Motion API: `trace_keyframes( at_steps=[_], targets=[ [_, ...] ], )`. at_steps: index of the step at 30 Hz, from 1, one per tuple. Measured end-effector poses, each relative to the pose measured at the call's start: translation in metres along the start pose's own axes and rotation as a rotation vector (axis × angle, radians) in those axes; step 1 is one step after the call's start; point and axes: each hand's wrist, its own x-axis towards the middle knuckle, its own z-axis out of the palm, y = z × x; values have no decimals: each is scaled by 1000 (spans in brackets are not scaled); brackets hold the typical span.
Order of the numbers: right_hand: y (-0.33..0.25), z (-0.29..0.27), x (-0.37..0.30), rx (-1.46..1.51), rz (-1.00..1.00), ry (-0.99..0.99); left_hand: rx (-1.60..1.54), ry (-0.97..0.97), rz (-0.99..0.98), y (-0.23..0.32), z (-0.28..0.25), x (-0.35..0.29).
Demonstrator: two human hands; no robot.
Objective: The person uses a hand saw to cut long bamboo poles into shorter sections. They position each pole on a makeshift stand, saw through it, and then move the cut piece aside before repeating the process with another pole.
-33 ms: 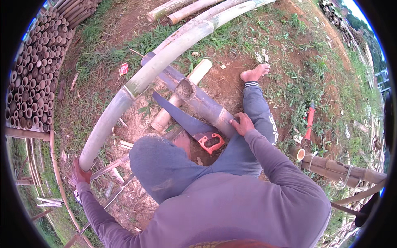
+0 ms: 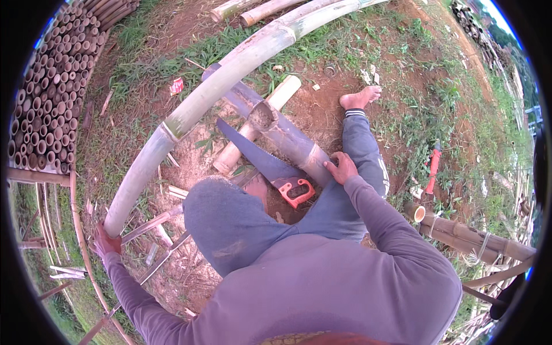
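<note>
At the left, my left hand (image 2: 107, 240) is closed around the near end of a long pale bamboo pole (image 2: 210, 95), which runs away to the far right. My right hand (image 2: 343, 168), by my right knee, has its fingers curled against the near end of a shorter, darker bamboo piece (image 2: 293, 137). That piece has an opening cut in its upper side and passes under the long pole. Beneath it lies a pale bamboo length (image 2: 284, 92), set crosswise. A handsaw (image 2: 296, 192) with an orange handle lies between my legs, its blade pointing away left; neither hand touches it.
Stacked cut bamboo (image 2: 46, 115) fills the far left. An orange-handled tool (image 2: 432, 169) lies on the grass to the right, beyond tied bamboo poles (image 2: 477, 236). More bamboo lengths (image 2: 270, 11) lie at the far side. A red wrapper (image 2: 176, 86) and offcuts are scattered about.
The view has shifted slightly, moving most things a little to the right. My left hand and the pole's near end have moved slightly left. My right hand stays on the darker bamboo.
</note>
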Motion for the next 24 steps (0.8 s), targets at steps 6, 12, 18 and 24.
trace_keyframes(
  at_steps=[6,12,18,24],
  targets=[
    [-11,14,18,-15,9,76,-220,643,-726,-164,69,-4],
    [-15,19,27,-129,-114,133,-1358,59,-236,139,117,-14],
    [-29,18,22,-108,-236,93,-2357,-610,-299,362,107,-16],
    [-18,35,12,-256,-285,20,-2739,-421,-367,401,94,23]
  ],
)
